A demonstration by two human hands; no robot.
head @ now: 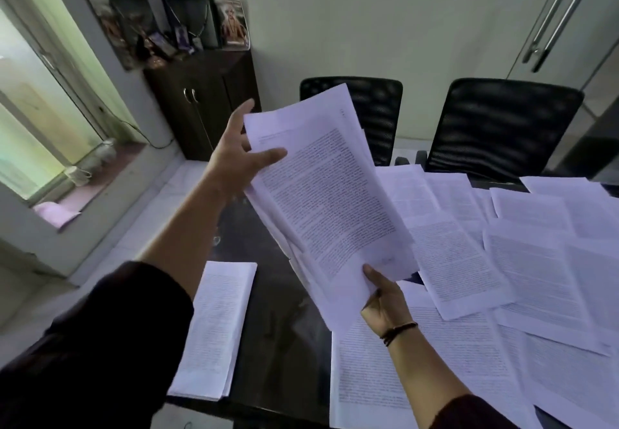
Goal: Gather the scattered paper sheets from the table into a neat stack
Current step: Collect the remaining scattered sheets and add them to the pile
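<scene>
A loose bundle of printed sheets (321,194) is lifted above the dark table (268,301), fanned and uneven. My right hand (385,301) grips its near bottom corner, thumb on top. My left hand (241,157) holds the bundle's far left edge with the thumb over the top sheet and the fingers spread behind it. Several printed sheets (522,261) lie scattered and overlapping across the right half of the table. A squared stack of sheets (217,328) rests at the table's near left edge.
Two black mesh chairs (502,127) stand at the table's far side. A dark wooden cabinet (204,100) with framed pictures on top is in the corner. A window with a sill (80,190) runs along the left wall. A glass door (562,26) is at far right.
</scene>
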